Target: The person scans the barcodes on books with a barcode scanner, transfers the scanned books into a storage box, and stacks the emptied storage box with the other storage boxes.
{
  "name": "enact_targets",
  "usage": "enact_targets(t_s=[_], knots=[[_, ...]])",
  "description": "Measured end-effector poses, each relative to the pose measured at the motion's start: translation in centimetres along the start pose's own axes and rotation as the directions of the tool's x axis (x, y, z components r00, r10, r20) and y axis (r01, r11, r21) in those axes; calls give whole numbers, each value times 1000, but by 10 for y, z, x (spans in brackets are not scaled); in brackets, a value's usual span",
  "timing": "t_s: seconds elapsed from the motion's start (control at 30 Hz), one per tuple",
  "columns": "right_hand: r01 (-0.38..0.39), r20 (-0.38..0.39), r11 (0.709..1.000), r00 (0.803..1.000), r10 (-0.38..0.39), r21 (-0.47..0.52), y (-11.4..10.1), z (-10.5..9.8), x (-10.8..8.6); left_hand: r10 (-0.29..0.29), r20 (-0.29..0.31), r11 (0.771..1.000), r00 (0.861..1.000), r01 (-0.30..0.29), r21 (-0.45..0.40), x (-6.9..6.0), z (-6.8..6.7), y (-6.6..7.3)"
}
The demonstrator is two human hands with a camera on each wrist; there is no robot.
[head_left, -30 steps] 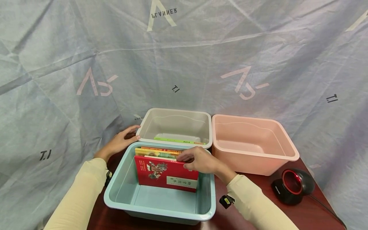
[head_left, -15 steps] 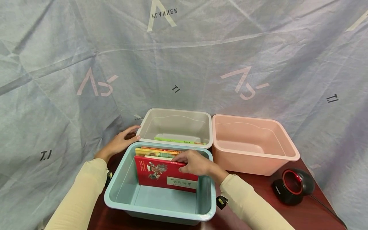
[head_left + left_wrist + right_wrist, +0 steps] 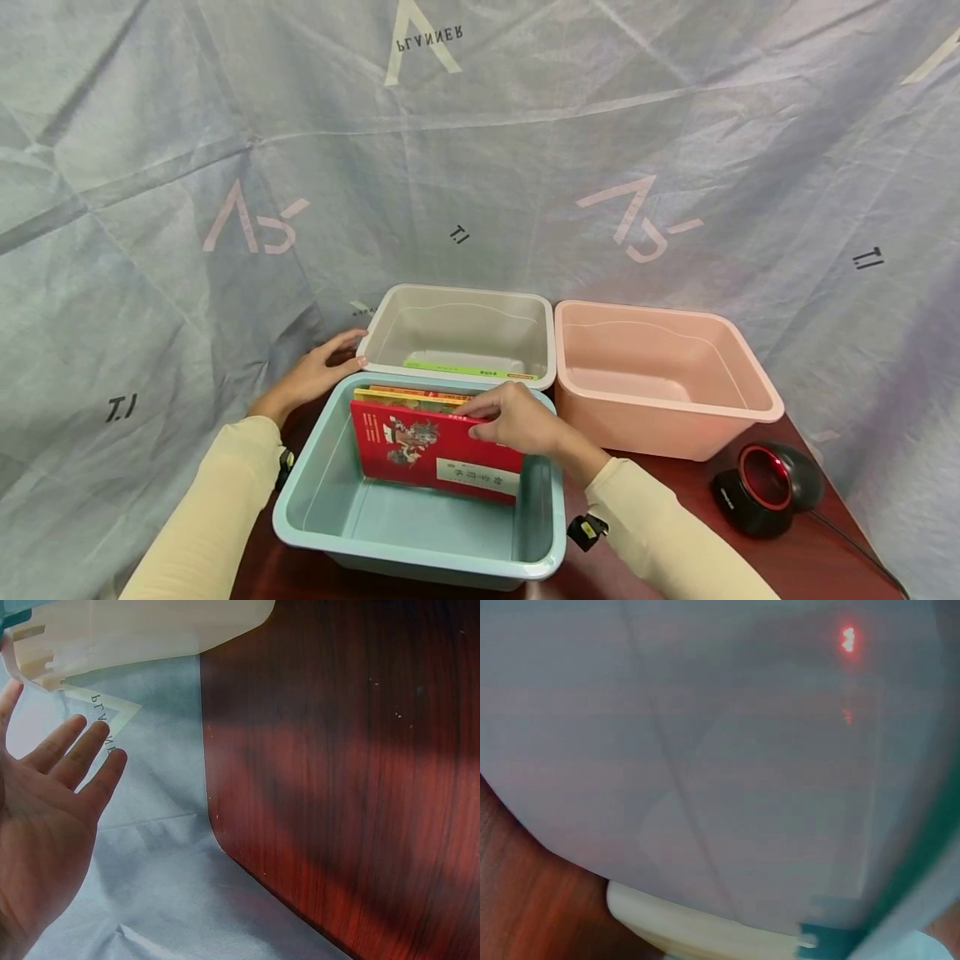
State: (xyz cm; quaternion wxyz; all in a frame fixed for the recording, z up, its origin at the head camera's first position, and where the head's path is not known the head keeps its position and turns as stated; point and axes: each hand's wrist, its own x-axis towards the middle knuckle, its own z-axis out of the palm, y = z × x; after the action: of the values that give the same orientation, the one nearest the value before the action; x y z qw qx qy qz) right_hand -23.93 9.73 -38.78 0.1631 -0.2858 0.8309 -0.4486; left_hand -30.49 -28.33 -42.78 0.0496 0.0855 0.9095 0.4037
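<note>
Right grip [image 3: 521, 421] pinches the red book [image 3: 427, 454] by its top edge!
It stands in the blue tub [image 3: 420, 557]; the left grip [image 3: 318, 371], fingers spread apart, touches the grey tub [image 3: 472, 325].

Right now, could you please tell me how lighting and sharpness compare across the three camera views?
Head view: fairly sharp, with the cover picture on the red book distinct and a red glow in the black device; left wrist: the left hand reasonably clear, shadow across the table; right wrist: hazy, low in contrast, with red glare at upper right.
</note>
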Motion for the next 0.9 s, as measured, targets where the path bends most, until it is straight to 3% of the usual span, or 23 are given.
enact_targets(t_s=[0.23, 0.4, 0.63, 0.77, 0.9], knots=[[51, -85, 998, 995, -48, 32, -29, -21, -10, 2, 2, 1000, 1000, -2, -15, 1, -1, 1], [29, -113, 994, 993, -17, 103, -58, -39, -21, 4, 7, 1000, 1000, -4, -9, 1, 0, 0], [84, -200, 995, 977, -70, 60, -89, -75, -40, 5, -14, 1000, 1000, -5, 24, 4, -1, -1], [60, -266, 995, 963, -37, 78, -102, -96, -58, -3, -13, 999, 1000, 3, 33, 4, -2, -1], [-34, -329, 999, 943, 45, 41, -108, -112, -84, 8, -14, 999, 1000, -7, 44, 2, -2, -2]])
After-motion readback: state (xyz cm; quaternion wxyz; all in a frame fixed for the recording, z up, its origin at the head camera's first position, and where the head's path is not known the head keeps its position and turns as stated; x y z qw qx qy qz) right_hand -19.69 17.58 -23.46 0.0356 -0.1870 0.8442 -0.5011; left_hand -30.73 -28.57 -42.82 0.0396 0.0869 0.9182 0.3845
